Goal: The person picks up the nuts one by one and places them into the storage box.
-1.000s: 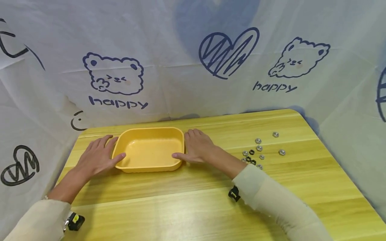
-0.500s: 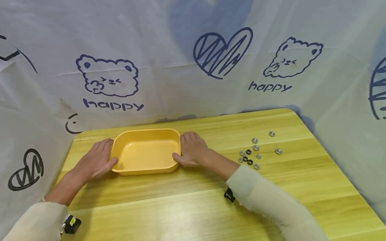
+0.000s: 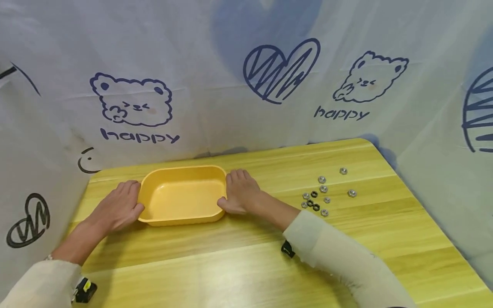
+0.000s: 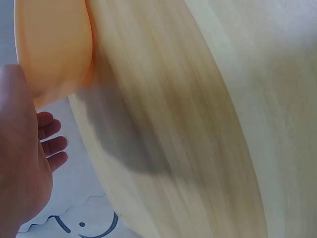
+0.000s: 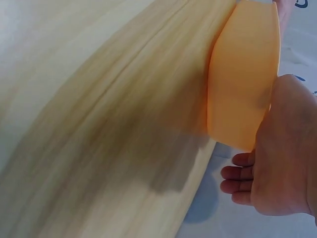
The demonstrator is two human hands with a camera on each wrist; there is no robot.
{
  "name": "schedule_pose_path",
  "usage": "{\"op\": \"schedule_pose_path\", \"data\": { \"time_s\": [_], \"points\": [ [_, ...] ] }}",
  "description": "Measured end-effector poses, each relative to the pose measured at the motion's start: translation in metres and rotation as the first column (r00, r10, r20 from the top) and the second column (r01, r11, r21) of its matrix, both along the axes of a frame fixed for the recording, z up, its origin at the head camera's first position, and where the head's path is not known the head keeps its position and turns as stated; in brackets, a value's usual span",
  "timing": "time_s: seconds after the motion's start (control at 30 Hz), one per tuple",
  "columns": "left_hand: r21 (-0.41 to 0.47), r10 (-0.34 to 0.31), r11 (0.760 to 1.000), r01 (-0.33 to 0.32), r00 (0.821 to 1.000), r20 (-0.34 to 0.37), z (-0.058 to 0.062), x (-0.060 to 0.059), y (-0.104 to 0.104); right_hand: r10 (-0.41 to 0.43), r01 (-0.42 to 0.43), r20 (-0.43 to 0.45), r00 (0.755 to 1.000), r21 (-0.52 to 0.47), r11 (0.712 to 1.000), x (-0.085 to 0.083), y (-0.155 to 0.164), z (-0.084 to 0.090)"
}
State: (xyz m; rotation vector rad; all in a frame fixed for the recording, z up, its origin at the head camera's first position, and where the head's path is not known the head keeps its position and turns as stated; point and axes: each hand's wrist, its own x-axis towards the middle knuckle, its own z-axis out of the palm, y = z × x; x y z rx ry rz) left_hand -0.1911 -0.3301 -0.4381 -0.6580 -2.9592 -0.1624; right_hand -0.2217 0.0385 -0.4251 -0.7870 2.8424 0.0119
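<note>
A yellow plastic basin [image 3: 182,199], with nothing inside it, is near the back left of the wooden table. My left hand [image 3: 118,208] grips its left end, thumb at the rim and fingers on the outer side. At the opposite end my right hand [image 3: 242,193] holds the rim, its thumb over the front right corner. In the left wrist view, the fingertips [image 4: 53,144] show beyond the basin's wall [image 4: 54,44]. The right wrist view has the other fingertips [image 5: 237,178] curled by the wall [image 5: 242,74], partly hidden behind the palm.
Several loose hex nuts [image 3: 323,189], silver and black, lie scattered to the right of the basin on the table [image 3: 231,265]. A white printed cloth [image 3: 208,77] hangs behind the table and along its sides.
My left fingers have drawn together against the basin's end, and the left thumb has pulled back to the rim. The head view has turned slightly right.
</note>
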Motion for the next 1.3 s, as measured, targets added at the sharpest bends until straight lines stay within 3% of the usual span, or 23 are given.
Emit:
{"op": "schedule_pose_path", "data": {
  "time_s": [0.33, 0.57, 1.0, 1.3],
  "points": [
    [-0.077, 0.027, 0.997, -0.027, 1.0, -0.005, -0.001, 0.002, 0.003, 0.012, -0.011, -0.006, 1.0, 0.066, 0.998, 0.001, -0.001, 0.001],
    [-0.076, 0.025, 0.997, -0.025, 1.0, 0.0, -0.001, 0.002, 0.008, 0.022, -0.019, -0.033, 0.999, 0.075, 0.997, 0.0, 0.004, 0.002],
    [-0.052, 0.043, 0.998, -0.043, 0.999, -0.001, -0.005, 0.014, 0.016, 0.071, -0.066, -0.06, 0.996, 0.076, 0.995, 0.003, 0.013, 0.001],
    [-0.031, 0.067, 0.997, -0.066, 0.997, 0.026, -0.006, 0.018, 0.033, 0.064, -0.062, -0.05, 0.997, 0.033, 0.998, 0.005, 0.029, 0.0]
  ]
}}
